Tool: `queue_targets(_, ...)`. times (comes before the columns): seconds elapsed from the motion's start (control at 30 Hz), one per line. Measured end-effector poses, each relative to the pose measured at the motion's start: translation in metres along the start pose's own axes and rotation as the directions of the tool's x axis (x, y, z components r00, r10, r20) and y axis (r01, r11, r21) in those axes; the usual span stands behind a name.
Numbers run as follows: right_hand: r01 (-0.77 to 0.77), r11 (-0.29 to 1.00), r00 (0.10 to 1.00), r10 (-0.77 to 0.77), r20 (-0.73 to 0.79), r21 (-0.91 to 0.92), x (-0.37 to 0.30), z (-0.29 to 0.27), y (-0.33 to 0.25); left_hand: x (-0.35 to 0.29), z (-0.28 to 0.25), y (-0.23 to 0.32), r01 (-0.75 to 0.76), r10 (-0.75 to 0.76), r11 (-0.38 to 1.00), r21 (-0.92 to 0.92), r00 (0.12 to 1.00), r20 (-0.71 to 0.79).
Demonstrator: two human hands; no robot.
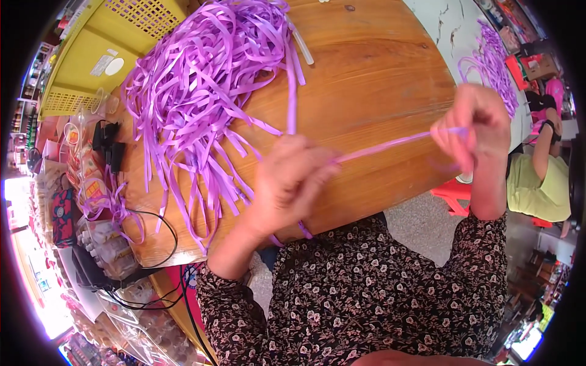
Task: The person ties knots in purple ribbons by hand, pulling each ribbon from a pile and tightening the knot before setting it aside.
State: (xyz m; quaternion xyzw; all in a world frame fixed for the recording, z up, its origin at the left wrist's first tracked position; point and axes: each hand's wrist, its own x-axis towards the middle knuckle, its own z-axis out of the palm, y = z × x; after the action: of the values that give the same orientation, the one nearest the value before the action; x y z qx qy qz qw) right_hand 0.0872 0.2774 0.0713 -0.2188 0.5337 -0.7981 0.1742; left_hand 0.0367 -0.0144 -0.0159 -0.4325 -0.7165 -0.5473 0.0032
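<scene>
A purple ribbon (384, 147) runs taut between my two hands above the wooden table (360, 67). My left hand (292, 177) is closed on one end of it, and a strand of the same purple trails up from behind this hand. At the other end my right hand (473, 128) pinches the ribbon, its fingertips slightly blurred. A large tangled heap of purple ribbons (207, 79) lies on the table beyond and left of my left hand, with loose ends hanging toward the near edge.
A yellow plastic basket (79, 67) stands behind the heap at the far left. Black cables (174, 238) and bagged goods (107, 244) crowd the left edge. More purple ribbons (488, 64) lie on a white surface at the right, near a person in a yellow-green garment (537, 189) and a red stool (453, 196).
</scene>
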Motion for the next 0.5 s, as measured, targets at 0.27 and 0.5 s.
queue_targets(0.27, -0.283, 0.657, 0.925, -0.004, -0.379, -0.698, 0.009, -0.037, 0.023, -0.011, -0.052, -0.004, 0.286, -0.508, 0.807, -0.516, 0.782, -0.362)
queue_targets(0.5, -0.259, 0.643, 0.925, -0.051, -0.377, -0.721, 0.032, -0.036, 0.046, -0.001, -0.055, -0.012, 0.23, 0.079, 0.522, 0.822, 0.946, -0.315)
